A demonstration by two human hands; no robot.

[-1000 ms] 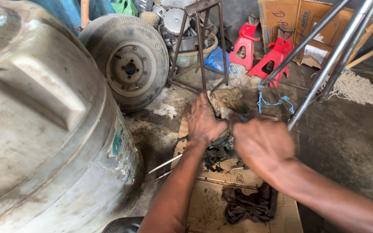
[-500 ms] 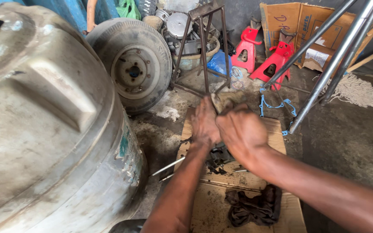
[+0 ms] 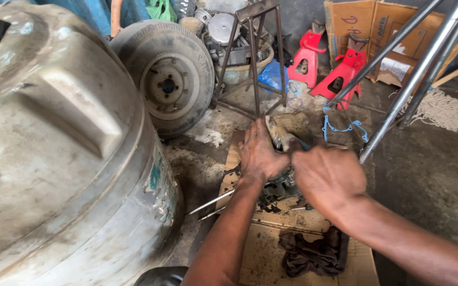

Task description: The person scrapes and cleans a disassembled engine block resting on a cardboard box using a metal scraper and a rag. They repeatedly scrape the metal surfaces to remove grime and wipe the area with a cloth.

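Nearest to the camera, a dark oily rag (image 3: pixel 314 254) is seen lying on a flattened sheet of cardboard (image 3: pixel 263 254) that is spread on the dirty floor. Just beyond the rag, a greasy metal engine part (image 3: pixel 282 185) is placed on the same cardboard, and both hands are laid over it. The left hand (image 3: pixel 260 152) is pressed flat on the part, with the fingers spread and pointed away from the person; its grip is apart, resting and not closed. The right hand (image 3: pixel 328 177) is curled from the right side, and its grip seems to be closed around something at the part, but what is clamped is hidden by the knuckles, so it cannot be told for sure. A pale worn piece (image 3: pixel 281 135) is seen standing out beyond the two hands. The part lies directly under and between the hands, a little nearer to the left one; its long axis cannot be judged, because most of it is covered. Two thin metal rods (image 3: pixel 210 204) are laid on the floor, to the left of the cardboard.

On the left, a big grey plastic tank (image 3: pixel 64 159) fills the view. Farther away, a small wheel with tyre (image 3: pixel 172 79) is leaned, and a rusty metal stand (image 3: pixel 255 58), two red jack stands (image 3: pixel 324 66), blue gaskets (image 3: pixel 343 124) and cardboard boxes (image 3: pixel 377 37) are seen behind.
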